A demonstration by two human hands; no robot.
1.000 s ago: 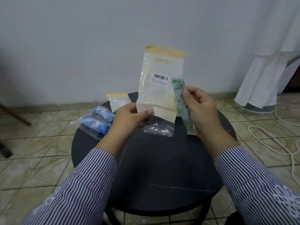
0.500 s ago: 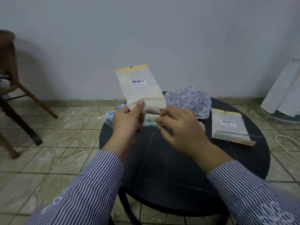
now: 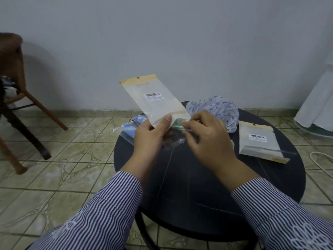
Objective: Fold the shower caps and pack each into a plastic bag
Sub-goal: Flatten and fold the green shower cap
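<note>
Green shower cap (image 3: pixel 177 123) sits folded at the plastic bag's (image 3: pixel 155 101) mouth, above the table's (image 3: pixel 207 177) 12 o'clock edge. We're pinching the bag with our left hand (image 3: pixel 149 134) while our right hand (image 3: pixel 207 136) pinches the cap.

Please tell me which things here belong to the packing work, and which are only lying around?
Belong to the job:
- clear plastic bag with yellow header, held by left hand
- folded green shower cap, pinched by right hand
- purple-patterned white shower cap
- second header bag
- bagged blue cap

Lying about:
- brown wooden chair
- white cable
</note>
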